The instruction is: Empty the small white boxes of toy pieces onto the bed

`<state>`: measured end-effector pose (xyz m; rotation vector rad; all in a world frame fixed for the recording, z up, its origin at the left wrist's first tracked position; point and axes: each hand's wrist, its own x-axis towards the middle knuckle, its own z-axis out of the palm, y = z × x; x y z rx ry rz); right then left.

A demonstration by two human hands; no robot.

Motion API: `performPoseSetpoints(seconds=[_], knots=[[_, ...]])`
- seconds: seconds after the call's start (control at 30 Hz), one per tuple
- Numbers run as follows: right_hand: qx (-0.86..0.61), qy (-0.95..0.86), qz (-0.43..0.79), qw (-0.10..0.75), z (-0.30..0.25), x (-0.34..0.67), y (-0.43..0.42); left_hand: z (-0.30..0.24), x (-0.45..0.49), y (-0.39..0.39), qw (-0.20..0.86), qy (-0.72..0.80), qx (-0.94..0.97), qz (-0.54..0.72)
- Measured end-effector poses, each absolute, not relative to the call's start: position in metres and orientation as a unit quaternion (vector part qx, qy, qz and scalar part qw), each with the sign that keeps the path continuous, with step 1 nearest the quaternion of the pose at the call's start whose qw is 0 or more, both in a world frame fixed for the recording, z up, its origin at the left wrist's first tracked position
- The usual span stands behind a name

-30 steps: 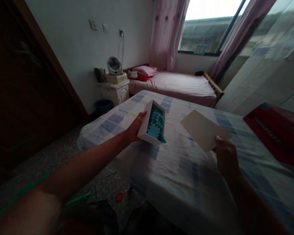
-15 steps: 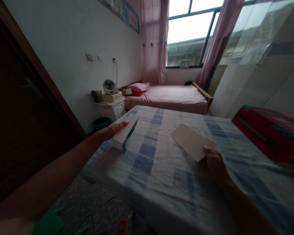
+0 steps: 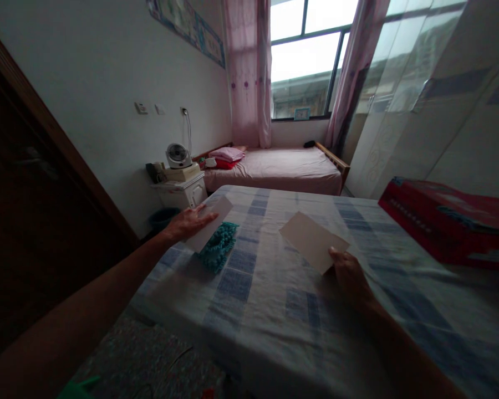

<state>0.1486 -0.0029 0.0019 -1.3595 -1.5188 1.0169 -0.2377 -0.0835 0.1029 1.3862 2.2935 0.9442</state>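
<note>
Where jagged teal pieces (image 3: 217,249) heap, smooth white box (image 3: 213,225); card (image 3: 310,238) (rectangular)

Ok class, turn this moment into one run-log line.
left hand: on white box | right hand: holding pale card | teal pieces: on checked tablecloth, at white box's edge
</note>
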Motion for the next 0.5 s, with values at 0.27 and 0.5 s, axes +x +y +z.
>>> performPoseSetpoints(seconds=[0.27,0.5], knots=[[-0.508,-0.559,0.452,0.474,0.011,0.144,-0.011,0.120,-0.204,-0.090,0.259,0.648,0.399,0.594],[-0.471,-0.598,0.322,0.563,0.025,0.137,-0.025,0.085,-0.106,-0.069,0.594,0.390,0.230,0.665]])
